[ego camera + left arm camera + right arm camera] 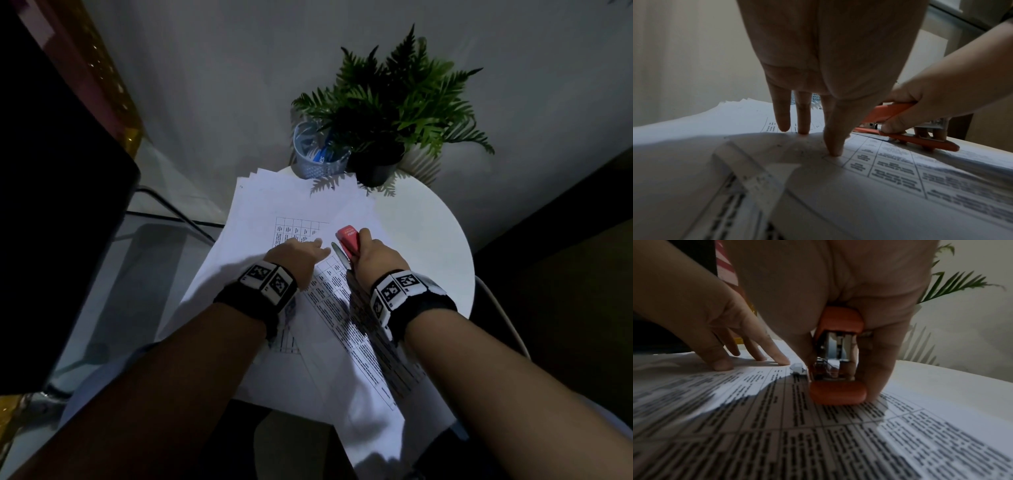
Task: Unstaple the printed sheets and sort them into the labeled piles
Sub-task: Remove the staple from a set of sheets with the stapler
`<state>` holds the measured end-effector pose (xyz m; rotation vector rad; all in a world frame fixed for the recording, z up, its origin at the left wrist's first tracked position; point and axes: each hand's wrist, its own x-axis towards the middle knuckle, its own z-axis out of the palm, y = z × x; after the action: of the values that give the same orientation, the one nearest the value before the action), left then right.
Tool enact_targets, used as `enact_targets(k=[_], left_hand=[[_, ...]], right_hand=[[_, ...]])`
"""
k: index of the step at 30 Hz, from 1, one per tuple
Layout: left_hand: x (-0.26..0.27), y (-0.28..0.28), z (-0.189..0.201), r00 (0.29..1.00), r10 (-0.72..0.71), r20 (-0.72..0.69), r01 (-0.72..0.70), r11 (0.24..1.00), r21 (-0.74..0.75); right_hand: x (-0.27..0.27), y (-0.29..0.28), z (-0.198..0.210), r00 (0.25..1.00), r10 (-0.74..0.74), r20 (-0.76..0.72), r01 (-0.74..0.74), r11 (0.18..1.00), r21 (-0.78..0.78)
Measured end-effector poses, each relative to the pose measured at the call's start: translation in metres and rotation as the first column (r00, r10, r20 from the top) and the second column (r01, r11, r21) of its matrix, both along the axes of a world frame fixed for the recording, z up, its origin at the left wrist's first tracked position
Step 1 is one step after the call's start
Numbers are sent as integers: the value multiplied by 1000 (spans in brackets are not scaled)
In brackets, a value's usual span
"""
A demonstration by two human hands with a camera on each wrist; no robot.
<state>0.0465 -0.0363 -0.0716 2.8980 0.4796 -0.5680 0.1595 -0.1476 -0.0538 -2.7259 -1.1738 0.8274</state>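
Printed sheets [342,301] with tables of text lie fanned over the round white table [428,236]. My left hand [301,251] presses straight fingertips [833,151] down on the top sheet [890,175]. My right hand [371,253] grips an orange-red stapler [349,240], thumb on top and fingers curled beneath [892,126]. The stapler [838,382] stands on the printed sheet [777,426], its base [920,142] flat on the paper beside my left fingers [781,360]. A small crumpled paper corner [797,369] sticks up by the stapler's left side.
A metal mesh pen cup [320,154] and a potted fern [387,113] stand at the table's far edge. A further stack of sheets [274,198] lies behind my hands. A glass table [147,260] sits to the left, with a dark chair back [51,171].
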Motion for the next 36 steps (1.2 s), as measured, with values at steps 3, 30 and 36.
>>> enact_targets(k=[3, 30, 36], left_hand=[[0, -1, -1, 1000, 6, -15, -6, 1000, -3], [1, -9, 6, 999, 39, 14, -40, 998, 56], [4, 1, 1, 992, 104, 74, -97, 991, -93]], right_hand=[[0, 1, -3, 1000, 19, 22, -19, 1000, -1], [22, 4, -8, 997, 21, -81, -16, 998, 66], [32, -13, -11, 999, 21, -46, -19, 999, 47]])
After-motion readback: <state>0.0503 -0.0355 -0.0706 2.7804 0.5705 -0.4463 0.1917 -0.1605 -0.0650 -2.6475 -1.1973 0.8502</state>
